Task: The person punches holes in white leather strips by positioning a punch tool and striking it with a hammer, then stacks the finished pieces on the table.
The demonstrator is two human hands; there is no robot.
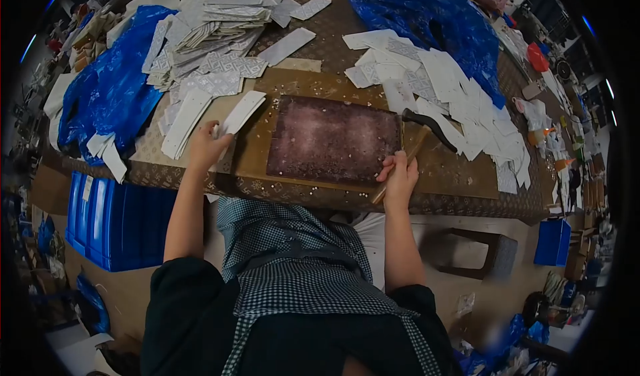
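My left hand (pixel 208 144) is closed on the near end of a small bundle of white strips (pixel 245 111), left of a dark reddish-brown slab (pixel 333 138). Another bundle of pale strips (pixel 188 124) lies just left of that hand. My right hand (pixel 400 181) is wrapped round the wooden handle of a hammer (pixel 431 127) with a long, curved black head. The hammer is tilted beside the slab's right edge. Small bits are scattered over the slab, which lies on a brown board (pixel 460 182).
Piles of patterned pale strips lie at the back left (pixel 220 36) and right (pixel 460 96). Blue plastic sheets (pixel 110 89) (pixel 427 9) lie beside them. Below the table are a blue crate (pixel 123 223) and a dark stool-like frame (pixel 499 256).
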